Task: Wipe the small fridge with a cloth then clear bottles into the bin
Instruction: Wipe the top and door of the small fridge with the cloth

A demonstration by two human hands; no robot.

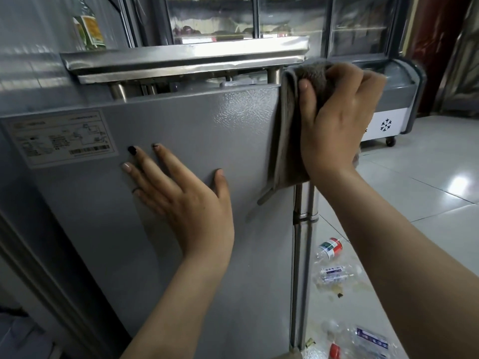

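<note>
The small grey fridge [202, 125] fills the middle of the view, its side panel facing me. My left hand [178, 193] lies flat on that panel with straight, spread fingers. My right hand [337, 120] grips a grey cloth [286, 141] and holds it against the fridge's upper right corner, the cloth hanging down the edge. Several empty plastic bottles [333, 274] lie on the floor to the right of the fridge, one with a red and green label [331, 247]. No bin is in view.
A steel tray [181, 60] sits on legs on top of the fridge. A green-labelled bottle [89, 29] stands at the upper left. A chest freezer [388, 107] on castors stands behind on the right, on the white tiled floor [427, 182].
</note>
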